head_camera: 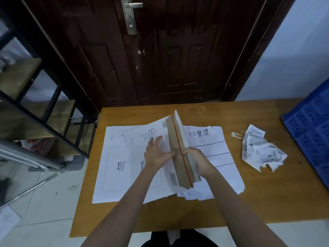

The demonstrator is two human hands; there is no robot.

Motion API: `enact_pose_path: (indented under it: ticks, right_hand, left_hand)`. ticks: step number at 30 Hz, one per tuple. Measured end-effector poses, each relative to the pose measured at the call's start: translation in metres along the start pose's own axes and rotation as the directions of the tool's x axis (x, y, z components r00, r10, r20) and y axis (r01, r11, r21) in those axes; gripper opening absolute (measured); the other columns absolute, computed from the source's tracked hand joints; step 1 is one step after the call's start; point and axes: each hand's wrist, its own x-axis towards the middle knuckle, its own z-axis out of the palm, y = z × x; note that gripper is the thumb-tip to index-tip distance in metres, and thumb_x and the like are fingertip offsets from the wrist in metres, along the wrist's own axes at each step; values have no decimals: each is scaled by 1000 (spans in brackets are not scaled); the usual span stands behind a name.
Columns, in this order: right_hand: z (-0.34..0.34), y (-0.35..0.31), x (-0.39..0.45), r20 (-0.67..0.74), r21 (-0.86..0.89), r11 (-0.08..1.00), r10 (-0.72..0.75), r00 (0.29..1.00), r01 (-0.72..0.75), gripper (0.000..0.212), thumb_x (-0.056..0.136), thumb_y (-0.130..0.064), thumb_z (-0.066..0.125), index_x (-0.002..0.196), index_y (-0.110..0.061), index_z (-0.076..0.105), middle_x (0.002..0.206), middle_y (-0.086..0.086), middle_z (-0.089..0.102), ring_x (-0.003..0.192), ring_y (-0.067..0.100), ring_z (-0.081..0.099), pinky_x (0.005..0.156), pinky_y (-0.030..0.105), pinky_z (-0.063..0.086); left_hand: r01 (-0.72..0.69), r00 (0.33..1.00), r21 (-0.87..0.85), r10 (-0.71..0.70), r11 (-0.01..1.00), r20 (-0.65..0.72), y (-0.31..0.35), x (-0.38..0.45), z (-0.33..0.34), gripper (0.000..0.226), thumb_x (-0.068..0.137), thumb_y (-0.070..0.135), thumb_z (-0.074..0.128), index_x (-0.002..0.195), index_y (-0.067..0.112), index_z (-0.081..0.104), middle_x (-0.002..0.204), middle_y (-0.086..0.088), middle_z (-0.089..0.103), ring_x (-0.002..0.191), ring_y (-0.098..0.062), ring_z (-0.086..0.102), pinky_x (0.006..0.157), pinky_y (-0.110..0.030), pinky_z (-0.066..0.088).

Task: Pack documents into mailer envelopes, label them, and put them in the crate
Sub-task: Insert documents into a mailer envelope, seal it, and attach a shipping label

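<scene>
Flat white mailer envelope [114,164] at bench [267,202] left, left hand [157,154] spread open pressing the upper envelope [142,139], right hand [199,160] closed around its raised brown flap [179,152], handwritten document [213,148] just right, crumpled labels [261,150] beyond, blue crate [309,131] at far right

Small back-room packing office, looking improvised: wooden table [249,202] sitting under the hands, dark panelled door [160,50] standing beyond them, metal shelving [44,104] running off left, blue plastic crate [309,125] waiting far right, crumpled label backings [261,152] lying between.
</scene>
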Motion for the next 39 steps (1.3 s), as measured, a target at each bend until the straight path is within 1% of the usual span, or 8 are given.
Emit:
enact_pose_path:
  ticks: [9, 13, 17, 27, 30, 32, 35, 39]
  right_hand:
    - [-45, -4, 11, 217, -69, 996, 75, 973, -61, 32, 90, -35, 62, 116, -17, 66, 112, 9, 71, 105, 26, 66, 100, 43, 48]
    - [-48, -11, 14, 198, -191, 982, 40, 979, -2, 12, 89, -23, 63, 98, -25, 70, 96, 0, 74, 85, 13, 71, 75, 27, 56]
    - [-49, -20, 18, 216, -172, 985, 71, 974, -33, 18, 88, -12, 60, 100, -21, 69, 84, -2, 72, 74, 11, 67, 62, 21, 52]
    - [-62, -19, 38, 70, -309, 946, 126, 990, -99, 22, 86, -13, 63, 108, -13, 62, 112, 9, 67, 92, 20, 63, 72, 28, 52]
    - [-55, -13, 38, -127, -900, 435, -216, 968, -21, 51, 79, -22, 71, 122, -9, 45, 120, 8, 54, 109, 27, 55, 86, 35, 47]
    - [-40, -13, 36, 133, -968, 136, -436, 890, 211, 48, 80, -8, 63, 122, -9, 41, 119, 11, 52, 105, 30, 56, 77, 36, 46]
    - [-8, -20, 38, 423, -791, 417, -155, 893, 447, 34, 84, -2, 56, 118, -10, 53, 100, 12, 66, 95, 35, 64, 68, 32, 51]
    - [13, -27, 45, 495, -590, 799, 247, 833, 113, 23, 91, 3, 57, 112, -5, 58, 120, 19, 61, 113, 30, 59, 92, 41, 53]
  left_hand:
    - [9, 999, -84, -13, 996, -49, 23, -3, 22, 77, 75, 34, 77, 142, 28, 38, 154, -6, 22, 140, -28, 28, 110, -46, 35]
    - [-143, 978, 68, 151, 987, -143, 47, -10, 38, 53, 72, 11, 69, 120, 14, 45, 130, -4, 46, 113, -28, 52, 87, -33, 48]
    - [-207, 904, 177, 258, 962, -341, 58, -11, 53, 31, 79, -9, 52, 104, 10, 55, 131, -6, 51, 119, -27, 47, 104, -39, 41]
    - [-144, 866, -187, 32, 972, -498, 61, -7, 45, 38, 95, -1, 43, 115, 20, 67, 131, 2, 60, 117, -20, 57, 104, -32, 42]
    - [-149, 843, -68, 91, 987, -530, 59, -4, 43, 42, 92, -8, 41, 116, 14, 68, 125, -1, 64, 112, -23, 62, 103, -32, 42]
    - [-176, 846, -3, 150, 984, -512, 60, -3, 44, 46, 89, -13, 40, 117, 11, 68, 124, -2, 65, 114, -24, 61, 106, -39, 43]
    - [-233, 844, 23, 214, 972, -492, 59, -2, 45, 47, 86, -16, 43, 115, 9, 69, 124, -4, 65, 120, -22, 58, 105, -44, 44]
    - [-265, 824, 36, 245, 964, -511, 54, 2, 36, 47, 81, -20, 46, 108, 8, 72, 119, -4, 67, 116, -22, 61, 100, -47, 47]
